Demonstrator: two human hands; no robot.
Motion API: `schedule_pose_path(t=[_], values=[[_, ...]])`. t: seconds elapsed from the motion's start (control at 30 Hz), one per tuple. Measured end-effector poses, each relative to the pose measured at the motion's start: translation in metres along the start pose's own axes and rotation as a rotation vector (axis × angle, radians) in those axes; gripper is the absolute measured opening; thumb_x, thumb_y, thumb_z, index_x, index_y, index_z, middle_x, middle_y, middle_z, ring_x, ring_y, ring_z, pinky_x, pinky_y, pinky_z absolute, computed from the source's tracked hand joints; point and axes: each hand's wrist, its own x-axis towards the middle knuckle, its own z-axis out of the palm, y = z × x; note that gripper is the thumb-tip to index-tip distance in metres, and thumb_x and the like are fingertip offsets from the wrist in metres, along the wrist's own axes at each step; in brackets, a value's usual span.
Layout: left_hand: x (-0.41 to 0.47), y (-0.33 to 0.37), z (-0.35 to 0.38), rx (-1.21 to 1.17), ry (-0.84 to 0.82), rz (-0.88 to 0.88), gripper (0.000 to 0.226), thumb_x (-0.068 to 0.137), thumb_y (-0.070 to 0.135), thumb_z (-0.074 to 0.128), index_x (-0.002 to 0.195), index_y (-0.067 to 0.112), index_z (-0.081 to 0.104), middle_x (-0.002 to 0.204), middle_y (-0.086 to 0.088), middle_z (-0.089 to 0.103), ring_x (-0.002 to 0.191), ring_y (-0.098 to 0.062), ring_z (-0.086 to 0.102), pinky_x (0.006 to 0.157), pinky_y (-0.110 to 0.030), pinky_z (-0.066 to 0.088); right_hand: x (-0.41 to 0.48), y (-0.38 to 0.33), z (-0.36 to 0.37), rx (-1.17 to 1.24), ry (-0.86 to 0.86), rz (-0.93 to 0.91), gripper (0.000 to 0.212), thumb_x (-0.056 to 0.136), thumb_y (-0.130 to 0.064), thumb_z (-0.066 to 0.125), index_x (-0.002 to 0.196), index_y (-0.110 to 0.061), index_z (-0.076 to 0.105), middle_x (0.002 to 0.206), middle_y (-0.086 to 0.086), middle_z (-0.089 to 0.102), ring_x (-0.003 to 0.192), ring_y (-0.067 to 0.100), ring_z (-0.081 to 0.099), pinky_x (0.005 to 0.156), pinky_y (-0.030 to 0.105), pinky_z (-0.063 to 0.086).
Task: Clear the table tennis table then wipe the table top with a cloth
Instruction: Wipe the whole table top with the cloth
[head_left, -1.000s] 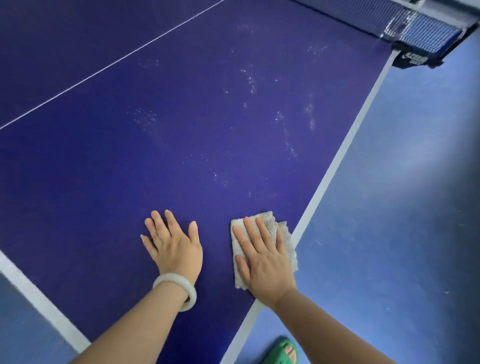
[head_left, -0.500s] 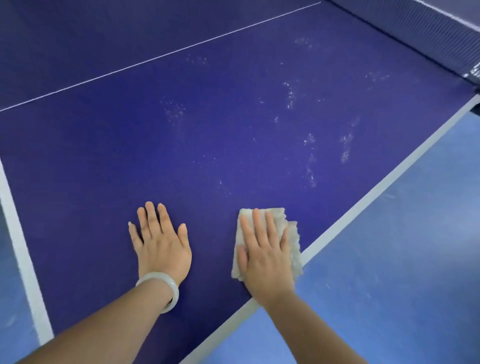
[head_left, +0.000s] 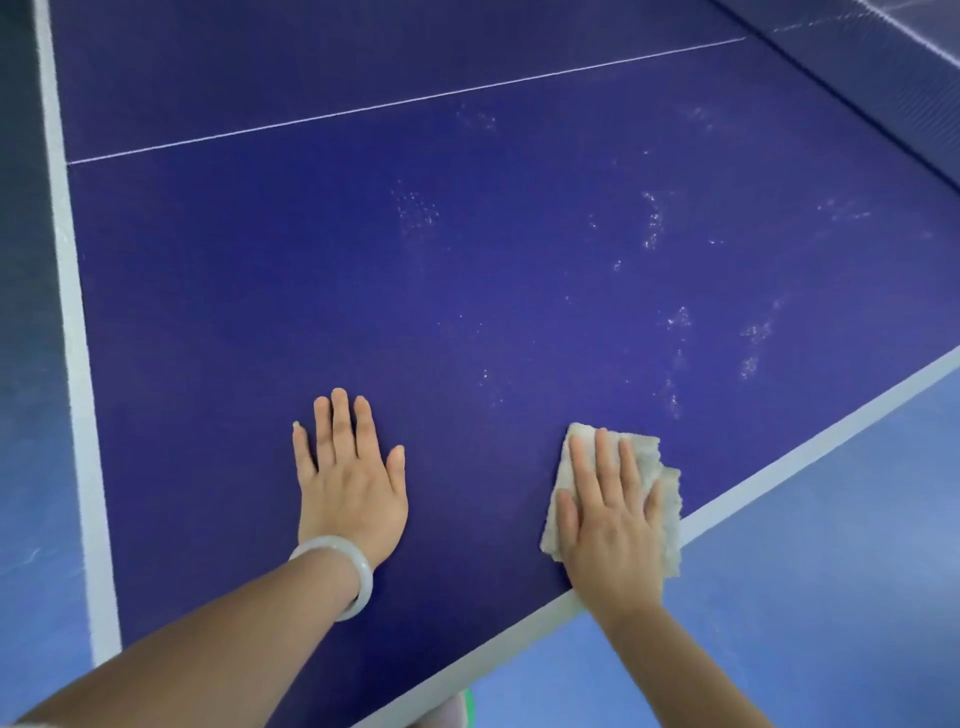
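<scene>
A dark blue table tennis table (head_left: 363, 270) with white edge lines fills the view. My right hand (head_left: 610, 525) lies flat with straight fingers on a folded grey-white cloth (head_left: 649, 457), pressing it onto the table top close to the right side line. My left hand (head_left: 350, 478) rests flat on the bare table top to the left of the cloth, fingers straight, a pale bangle on the wrist. Whitish dusty smudges (head_left: 670, 317) spot the surface beyond the cloth.
The net (head_left: 883, 62) runs across the top right corner. A thin white centre line (head_left: 405, 101) crosses the far part of the table. Blue floor (head_left: 810, 545) lies to the right of the table edge and along the left. A green sandal (head_left: 465, 709) shows at the bottom.
The view has swung left, so the net slid to the top right and the table's left end line came into sight. Both hands stay flat, the right one still on the cloth by the side line.
</scene>
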Motion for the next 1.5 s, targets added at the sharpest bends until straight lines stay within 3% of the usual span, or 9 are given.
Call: schedule_pose_path(t=[0.23,0.47,0.67,0.77,0.83,1.0,1.2,1.33,1.5], values=[[0.001,-0.001,0.001,-0.011,0.008,0.005,0.067,0.101,0.044,0.001,0.155,0.006,0.01,0.164,-0.015,0.004,0.152,-0.031,-0.002,0.122,-0.053,0.008,0.052,-0.046,0.007,-0.045,-0.098,-0.525,0.055,0.105,-0.044,0.018,0.157,-0.031,0.012,0.165,-0.007,0.007,0.153,0.018,0.003,0.12,0.05,0.004],[0.001,-0.002,-0.001,-0.037,-0.001,0.013,0.069,0.1,0.044,0.009,0.152,0.002,0.024,0.161,-0.018,0.017,0.151,-0.034,0.01,0.12,-0.056,0.016,0.085,-0.024,0.003,-0.012,-0.061,0.019,0.06,0.1,-0.043,0.004,0.158,-0.029,0.002,0.166,-0.003,0.005,0.153,0.02,0.0,0.121,0.053,0.009],[0.001,-0.002,0.0,-0.058,0.003,0.025,0.066,0.1,0.042,0.017,0.151,0.0,0.028,0.159,-0.021,0.02,0.15,-0.036,0.015,0.118,-0.058,0.021,0.042,-0.087,0.016,0.019,-0.07,-0.304,0.059,0.101,-0.041,0.021,0.158,-0.026,0.017,0.164,0.0,0.015,0.152,0.022,0.009,0.117,0.055,0.018],[0.001,-0.002,-0.001,-0.066,-0.006,0.029,0.066,0.1,0.041,0.018,0.151,0.0,0.028,0.16,-0.021,0.019,0.15,-0.035,0.014,0.118,-0.058,0.021,0.093,-0.094,0.013,-0.032,-0.095,-0.493,0.057,0.103,-0.044,0.014,0.158,-0.03,0.005,0.166,-0.005,0.002,0.152,0.018,-0.005,0.122,0.053,0.008],[0.002,-0.002,-0.001,-0.066,0.0,0.021,0.066,0.1,0.041,0.018,0.151,0.001,0.028,0.16,-0.02,0.019,0.15,-0.035,0.013,0.118,-0.057,0.02,0.138,-0.087,0.01,-0.071,-0.128,-0.463,0.057,0.103,-0.045,0.009,0.156,-0.033,-0.005,0.165,-0.008,-0.007,0.151,0.015,-0.014,0.122,0.052,0.001],[0.0,-0.004,0.003,-0.056,-0.006,0.011,0.066,0.101,0.042,0.019,0.153,0.002,0.023,0.162,-0.019,0.016,0.151,-0.033,0.009,0.119,-0.057,0.019,0.161,-0.069,0.003,-0.008,-0.101,-0.023,0.056,0.103,-0.042,0.007,0.157,-0.032,-0.005,0.166,-0.003,-0.002,0.152,0.017,-0.005,0.119,0.054,-0.002],[0.001,-0.001,0.004,-0.047,-0.019,0.015,0.065,0.102,0.042,0.018,0.153,0.002,0.021,0.162,-0.019,0.011,0.151,-0.033,0.005,0.118,-0.057,0.019,0.113,-0.126,0.011,0.001,-0.131,-0.443,0.059,0.102,-0.043,0.012,0.157,-0.025,0.006,0.165,0.001,0.002,0.152,0.023,-0.001,0.121,0.057,0.01],[0.002,-0.002,0.0,-0.037,-0.031,-0.014,0.065,0.103,0.045,0.016,0.154,0.005,0.021,0.163,-0.014,0.012,0.152,-0.029,0.005,0.119,-0.055,0.018,0.18,-0.155,0.015,-0.069,-0.146,-0.699,0.057,0.103,-0.044,0.008,0.154,-0.031,-0.013,0.165,-0.005,-0.012,0.15,0.018,-0.02,0.121,0.052,-0.008],[0.001,-0.002,-0.009,-0.084,-0.025,-0.013,0.062,0.102,0.044,0.026,0.149,0.005,0.036,0.158,-0.014,0.03,0.149,-0.029,0.022,0.117,-0.05,0.021,0.236,-0.121,0.009,-0.041,-0.139,-0.502,0.058,0.102,-0.045,0.008,0.155,-0.034,-0.01,0.165,-0.008,-0.01,0.151,0.015,-0.015,0.122,0.05,-0.007]])
